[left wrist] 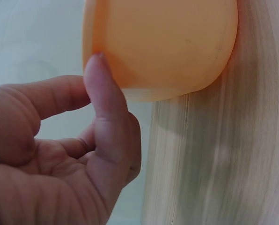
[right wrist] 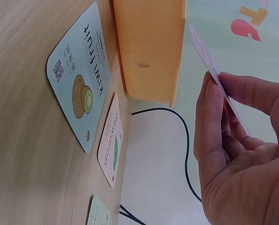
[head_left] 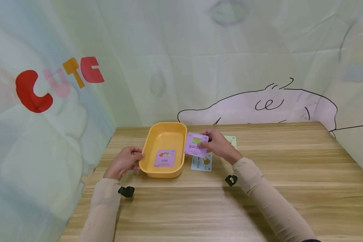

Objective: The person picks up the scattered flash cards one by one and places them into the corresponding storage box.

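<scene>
My left hand point(head_left: 124, 163) pinches the near-left rim of a yellow-orange plastic tray point(head_left: 169, 139), with the thumb and a finger right at its edge in the left wrist view. A purple "zoo" card point(head_left: 164, 158) lies flat in the near half of the tray. Just right of the tray, my right hand point(head_left: 220, 145) holds up a purple "garden" card point(head_left: 190, 141) between thumb and fingers, tilted above the table. Below it a pale blue kiwifruit card point(right wrist: 81, 75) lies on the wood, partly covered by the garden card in the head view.
Beyond the kiwifruit card, a pale "dewdrop" card point(right wrist: 111, 140) and a light green card point(right wrist: 98, 213) lie on the wooden table point(head_left: 290, 161). A printed cloth point(head_left: 157, 60) hangs behind the table and along its left side. Dark cables point(right wrist: 181, 122) show in the right wrist view.
</scene>
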`<state>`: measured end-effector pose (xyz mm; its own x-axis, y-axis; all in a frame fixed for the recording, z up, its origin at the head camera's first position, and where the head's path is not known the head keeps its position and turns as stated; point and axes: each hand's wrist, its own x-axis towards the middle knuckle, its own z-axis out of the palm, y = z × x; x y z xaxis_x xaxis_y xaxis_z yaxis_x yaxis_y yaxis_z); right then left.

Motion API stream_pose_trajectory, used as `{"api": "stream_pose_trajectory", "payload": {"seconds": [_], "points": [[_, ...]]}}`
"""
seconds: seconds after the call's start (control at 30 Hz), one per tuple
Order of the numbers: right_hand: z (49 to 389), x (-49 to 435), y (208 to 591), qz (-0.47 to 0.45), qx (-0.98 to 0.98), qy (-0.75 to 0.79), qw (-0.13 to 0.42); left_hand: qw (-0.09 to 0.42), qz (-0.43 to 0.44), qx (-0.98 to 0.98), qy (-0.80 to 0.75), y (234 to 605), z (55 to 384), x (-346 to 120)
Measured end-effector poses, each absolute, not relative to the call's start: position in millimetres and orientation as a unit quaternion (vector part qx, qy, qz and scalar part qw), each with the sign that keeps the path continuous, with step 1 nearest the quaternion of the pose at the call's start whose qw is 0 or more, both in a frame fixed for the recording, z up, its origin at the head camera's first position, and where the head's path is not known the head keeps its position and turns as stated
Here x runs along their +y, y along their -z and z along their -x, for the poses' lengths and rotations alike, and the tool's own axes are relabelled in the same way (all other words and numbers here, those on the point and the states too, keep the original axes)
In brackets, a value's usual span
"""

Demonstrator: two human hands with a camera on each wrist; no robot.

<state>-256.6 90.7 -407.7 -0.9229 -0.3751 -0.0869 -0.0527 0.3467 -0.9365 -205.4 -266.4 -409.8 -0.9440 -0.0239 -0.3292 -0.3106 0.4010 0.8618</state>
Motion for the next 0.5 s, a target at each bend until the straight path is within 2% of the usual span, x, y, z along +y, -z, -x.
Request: {"api": "stream_pose_trajectory", "payload": {"seconds": [0.5], "points": [[256.2,81.6,408.2,0.132,0.806,0.560,0.140,0.133,0.094,0.831,-0.532,409.1,204.5,-266.5]]}}
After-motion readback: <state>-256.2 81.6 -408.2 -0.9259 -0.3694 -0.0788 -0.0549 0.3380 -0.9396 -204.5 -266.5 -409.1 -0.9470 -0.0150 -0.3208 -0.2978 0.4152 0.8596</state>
